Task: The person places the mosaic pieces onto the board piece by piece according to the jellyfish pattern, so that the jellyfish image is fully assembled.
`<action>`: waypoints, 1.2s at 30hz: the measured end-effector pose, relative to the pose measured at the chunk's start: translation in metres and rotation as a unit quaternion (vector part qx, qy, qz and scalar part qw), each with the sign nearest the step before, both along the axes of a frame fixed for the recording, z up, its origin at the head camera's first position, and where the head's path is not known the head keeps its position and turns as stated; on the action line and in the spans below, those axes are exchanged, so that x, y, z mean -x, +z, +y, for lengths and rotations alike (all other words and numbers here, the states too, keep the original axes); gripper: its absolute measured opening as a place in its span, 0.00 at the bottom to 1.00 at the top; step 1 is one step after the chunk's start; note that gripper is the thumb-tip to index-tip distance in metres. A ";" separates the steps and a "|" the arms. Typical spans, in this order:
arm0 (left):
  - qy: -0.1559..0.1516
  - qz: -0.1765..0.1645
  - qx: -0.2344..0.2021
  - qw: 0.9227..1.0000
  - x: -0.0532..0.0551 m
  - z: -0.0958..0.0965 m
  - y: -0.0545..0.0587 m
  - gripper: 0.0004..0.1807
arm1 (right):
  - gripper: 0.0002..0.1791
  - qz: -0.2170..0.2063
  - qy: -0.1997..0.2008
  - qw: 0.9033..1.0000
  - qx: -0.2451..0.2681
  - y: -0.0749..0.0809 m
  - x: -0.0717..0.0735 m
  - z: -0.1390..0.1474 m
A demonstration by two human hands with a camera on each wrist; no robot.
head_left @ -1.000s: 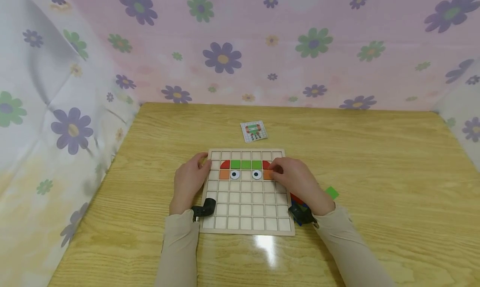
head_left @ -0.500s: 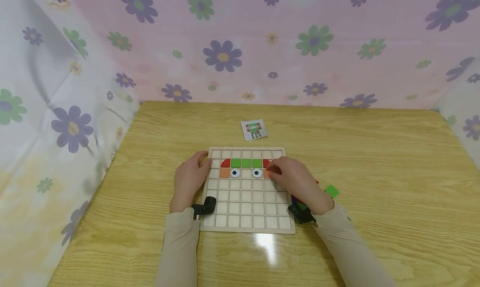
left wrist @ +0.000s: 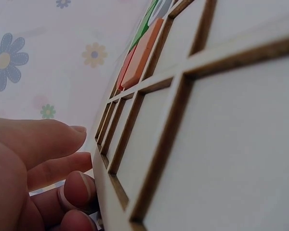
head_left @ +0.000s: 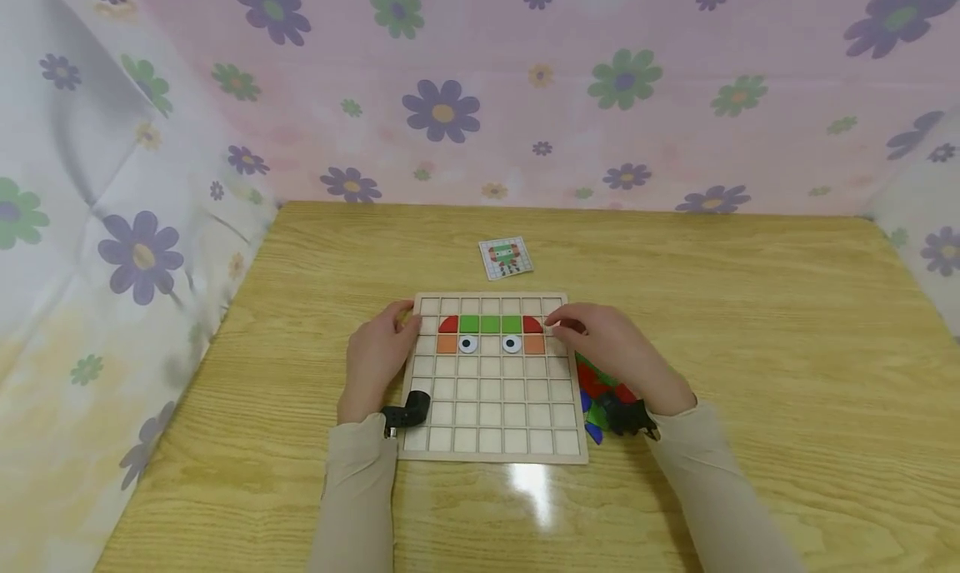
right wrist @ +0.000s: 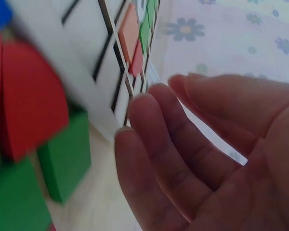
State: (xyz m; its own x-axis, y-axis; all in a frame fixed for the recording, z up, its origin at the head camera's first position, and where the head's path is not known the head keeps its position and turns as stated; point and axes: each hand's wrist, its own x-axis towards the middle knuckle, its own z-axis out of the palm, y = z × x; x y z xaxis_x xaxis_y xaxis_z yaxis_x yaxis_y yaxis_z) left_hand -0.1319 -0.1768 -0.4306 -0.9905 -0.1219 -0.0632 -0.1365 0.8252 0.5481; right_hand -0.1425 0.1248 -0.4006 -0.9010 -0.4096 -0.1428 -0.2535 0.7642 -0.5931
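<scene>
A wooden grid board (head_left: 480, 390) lies on the table in the head view. Red quarter-round tiles (head_left: 532, 325) flank a row of green square tiles (head_left: 491, 325). Below them are two orange square tiles (head_left: 533, 344) and two round eye tiles (head_left: 468, 344). My left hand (head_left: 378, 352) rests against the board's left edge, its loosely bent fingertips (left wrist: 79, 187) right at the rim in the left wrist view. Over the board's upper right edge, my right hand (head_left: 611, 344) holds nothing; its fingers (right wrist: 149, 125) are relaxed and apart from the tiles.
A small picture card (head_left: 506, 258) with a figure of coloured shapes lies behind the board. Loose red, green and blue pieces (head_left: 594, 383) are heaped by its right edge, partly hidden under my right wrist. A flowered cloth (head_left: 525, 98) hangs behind the table.
My right hand has moved off the right-hand orange tile toward the right, so that tile and the red one above show fully. More loose pieces are visible. The left hand stays at the edge.
</scene>
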 end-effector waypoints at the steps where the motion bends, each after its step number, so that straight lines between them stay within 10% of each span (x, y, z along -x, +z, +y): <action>1: 0.000 0.000 -0.001 1.000 0.000 0.000 0.001 0.21 | 0.11 -0.003 0.001 1.000 0.000 0.001 0.000 0.002; 36: -0.002 0.012 0.004 1.000 0.000 -0.001 -0.003 0.20 | 0.14 0.007 0.107 0.990 -0.089 -0.004 -0.028 0.042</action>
